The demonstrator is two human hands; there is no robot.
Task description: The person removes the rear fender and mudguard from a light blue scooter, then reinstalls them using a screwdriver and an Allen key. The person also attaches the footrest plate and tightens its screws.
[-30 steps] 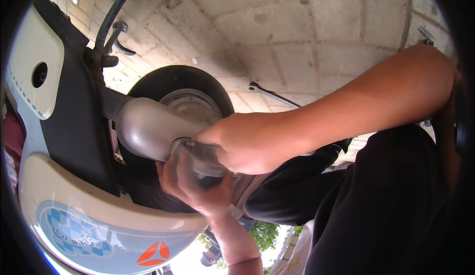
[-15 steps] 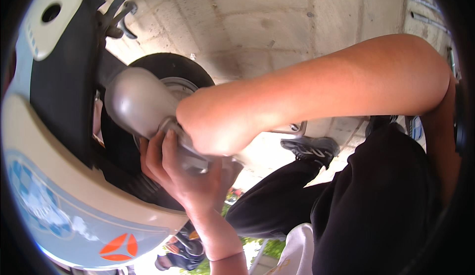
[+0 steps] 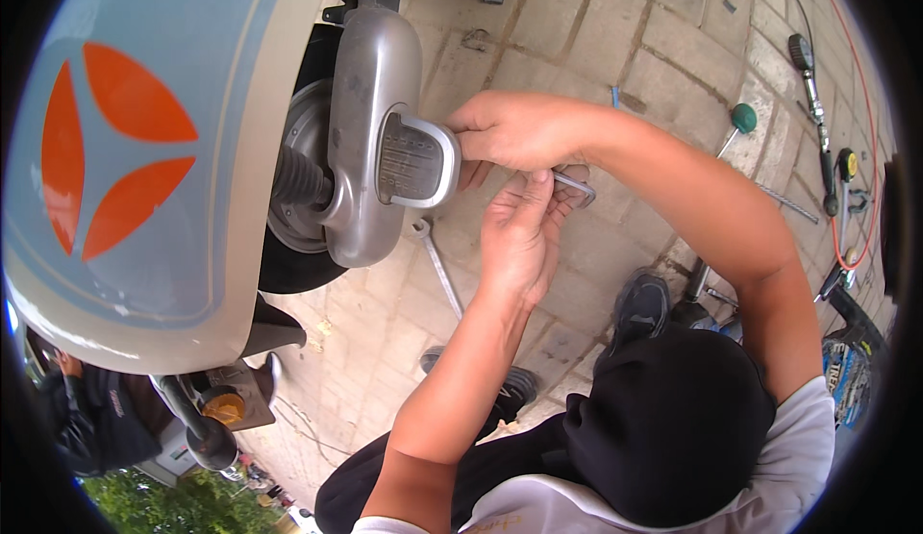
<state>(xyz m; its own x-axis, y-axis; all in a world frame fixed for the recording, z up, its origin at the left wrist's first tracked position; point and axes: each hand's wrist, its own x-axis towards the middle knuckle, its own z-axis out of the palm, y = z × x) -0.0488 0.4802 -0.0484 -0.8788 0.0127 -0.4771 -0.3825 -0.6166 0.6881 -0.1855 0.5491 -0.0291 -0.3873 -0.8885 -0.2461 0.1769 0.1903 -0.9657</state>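
A silver metal housing (image 3: 361, 140) covers part of a scooter wheel (image 3: 300, 159). A square-rimmed silver piece with a dark ribbed face (image 3: 413, 159) juts from its right side. My right hand (image 3: 505, 132) is beside that rim, its fingers curled and partly hidden; whatever they hold does not show. Just below it, my left hand (image 3: 524, 226) pinches a bent metal bar, which looks like a hex key (image 3: 579, 186), between thumb and fingers. The pale blue and cream scooter body (image 3: 163, 188), with an orange emblem, fills the left side.
A wrench (image 3: 440, 267) lies on the paving between the wheel and my left forearm. Farther right are a green-handled screwdriver (image 3: 740, 121), a pressure gauge (image 3: 801, 51) and a red hose (image 3: 835, 222). My shoe (image 3: 642, 303) rests nearby. Another person (image 3: 101, 419) appears at lower left.
My hands have come off the silver housing and sit to its right. The hex-key-like bar now shows in my left hand. The view has shifted, showing more of the ground and tools.
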